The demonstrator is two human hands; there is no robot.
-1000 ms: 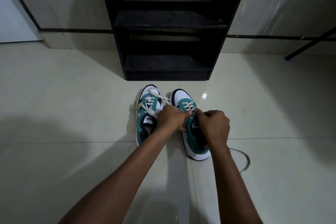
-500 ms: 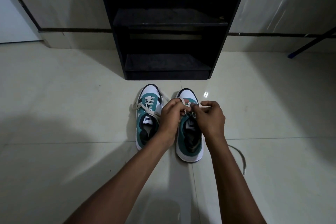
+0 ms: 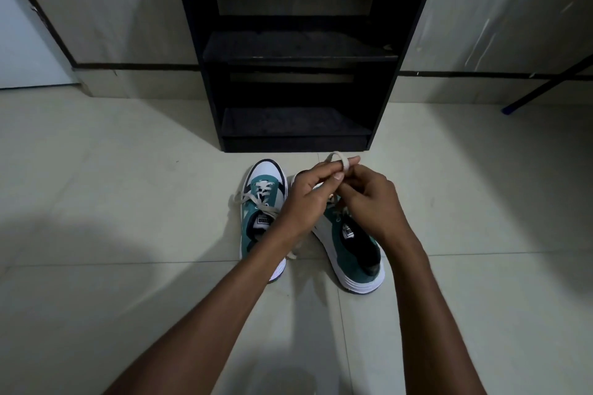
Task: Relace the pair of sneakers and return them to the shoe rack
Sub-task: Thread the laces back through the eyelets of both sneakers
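Note:
Two teal and white sneakers stand side by side on the tiled floor, toes toward the rack. The left sneaker [image 3: 261, 218] has its cream lace threaded, with loose ends trailing. The right sneaker [image 3: 353, 250] is turned a little to the right, and my hands hide its toe. My left hand [image 3: 308, 199] and my right hand [image 3: 369, 199] meet above its front. Together they pinch a cream lace [image 3: 337, 159] that curls in a small loop over my fingertips. The black shoe rack [image 3: 298, 80] stands just beyond.
The rack has bare dark shelves [image 3: 295, 123] and stands against a pale wall. A dark pole with a blue tip [image 3: 542, 86] leans at the far right. Pale floor tiles [image 3: 112, 186] spread to both sides of the sneakers.
Both hands have risen from the right sneaker's eyelets, drawing the lace up into a loop. The loose lace on the floor at right is gone. The right sneaker has swung its heel rightward.

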